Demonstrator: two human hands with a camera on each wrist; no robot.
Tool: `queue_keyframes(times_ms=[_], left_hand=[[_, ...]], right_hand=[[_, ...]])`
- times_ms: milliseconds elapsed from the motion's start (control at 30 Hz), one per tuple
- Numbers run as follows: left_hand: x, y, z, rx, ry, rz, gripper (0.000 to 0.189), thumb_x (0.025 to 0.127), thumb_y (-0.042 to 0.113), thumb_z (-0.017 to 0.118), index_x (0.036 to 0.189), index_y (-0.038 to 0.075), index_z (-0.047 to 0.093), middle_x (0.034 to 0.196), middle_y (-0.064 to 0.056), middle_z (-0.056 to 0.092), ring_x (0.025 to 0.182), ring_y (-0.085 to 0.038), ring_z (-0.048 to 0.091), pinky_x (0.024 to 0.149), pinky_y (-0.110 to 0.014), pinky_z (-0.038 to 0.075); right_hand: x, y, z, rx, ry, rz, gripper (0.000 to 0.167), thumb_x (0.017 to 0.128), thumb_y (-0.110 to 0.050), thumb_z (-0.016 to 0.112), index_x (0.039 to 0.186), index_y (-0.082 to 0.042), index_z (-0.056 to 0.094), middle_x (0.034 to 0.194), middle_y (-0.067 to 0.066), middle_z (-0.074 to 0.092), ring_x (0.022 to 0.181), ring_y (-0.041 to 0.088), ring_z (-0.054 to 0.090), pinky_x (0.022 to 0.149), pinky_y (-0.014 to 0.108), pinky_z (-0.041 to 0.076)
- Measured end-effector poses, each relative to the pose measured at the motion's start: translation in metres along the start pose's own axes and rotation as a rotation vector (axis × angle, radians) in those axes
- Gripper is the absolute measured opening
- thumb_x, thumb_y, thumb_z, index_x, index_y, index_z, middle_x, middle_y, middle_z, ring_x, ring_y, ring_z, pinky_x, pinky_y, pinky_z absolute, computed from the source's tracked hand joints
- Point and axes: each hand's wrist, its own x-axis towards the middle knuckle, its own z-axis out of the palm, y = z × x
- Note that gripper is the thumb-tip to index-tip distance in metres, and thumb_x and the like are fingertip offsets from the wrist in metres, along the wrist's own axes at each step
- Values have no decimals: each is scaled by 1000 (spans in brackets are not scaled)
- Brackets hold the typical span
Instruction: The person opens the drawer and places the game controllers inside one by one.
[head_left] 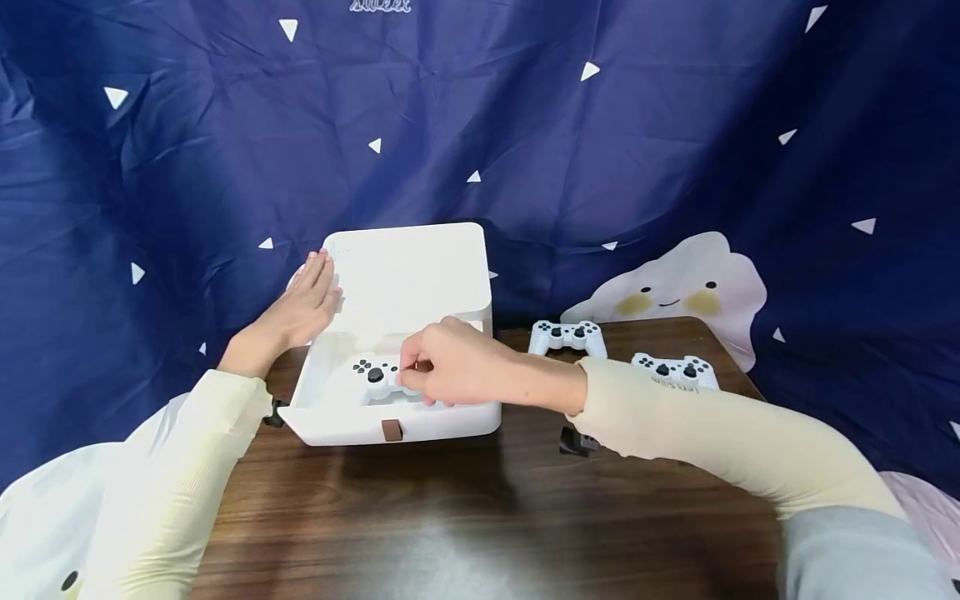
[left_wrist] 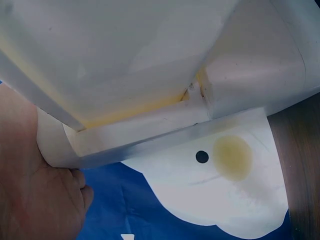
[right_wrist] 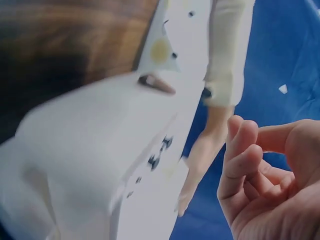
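A white box (head_left: 450, 423) with a brown tab stands on the table, its lid (head_left: 412, 271) raised at the back. My left hand (head_left: 306, 302) rests with extended fingers at the lid's left edge; part of this hand (left_wrist: 40, 190) shows beside the white lid in the left wrist view. Inside the box lies a white game controller (head_left: 382, 379) with black sticks and buttons. Over its right side is my right hand (head_left: 457, 362), hiding part of it. In the right wrist view that hand (right_wrist: 270, 185) has loosely bent fingers and nothing between them.
Two more white controllers, one upright at the back (head_left: 567, 335) and one farther right (head_left: 678, 369), are on the brown table (head_left: 360, 517). A small black object (head_left: 576, 442) lies right of the box. A blue curtain (head_left: 525, 125) hangs behind.
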Motion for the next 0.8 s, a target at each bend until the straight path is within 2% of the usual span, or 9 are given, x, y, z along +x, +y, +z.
queue_keyframes(times_ms=[133,300,467,600,667,800], left_hand=[[0,-1,0,-8,-8,-5,70,115,34,19,165,-9,-5,177,-24,-15,165,-42,-15,135,-57,-4],[2,-2,0,-16,-12,-3,70,115,33,19,165,-9,-5,177,-24,-16,165,-42,-15,135,-57,-4],[3,-1,0,-22,-11,4,70,115,33,19,165,-9,-5,176,-24,-16,165,-43,-14,135,-57,-4],[2,0,0,-35,-6,-3,70,115,33,21,166,-8,-4,177,-24,-15,165,-43,-14,134,-59,-3],[1,0,0,-36,-1,-3,70,115,32,22,166,-9,-3,177,-25,-14,165,-43,-13,134,-59,-2],[1,-1,0,-43,6,-2,70,115,32,22,166,-9,-3,177,-25,-13,165,-42,-14,134,-59,-2]], right_hand=[[-13,-1,14,45,-11,-56,16,106,-19,65,101,-12,79,69,3,75,50,11,65,60,25,55],[-25,6,35,125,-37,-70,16,108,-20,63,102,-14,77,63,-6,70,47,10,64,55,24,54],[-31,18,57,238,-26,-54,16,107,-22,65,94,-19,74,64,-3,71,46,10,64,48,26,54],[-33,29,80,346,-24,-14,16,106,-21,66,91,-20,73,63,-3,71,45,11,63,45,35,58],[-34,35,94,401,-24,-4,14,105,-19,67,92,-18,74,64,-3,71,44,10,63,46,39,59],[-33,45,120,516,-17,19,9,103,-16,69,101,-12,76,66,-3,72,43,9,62,46,40,59]])
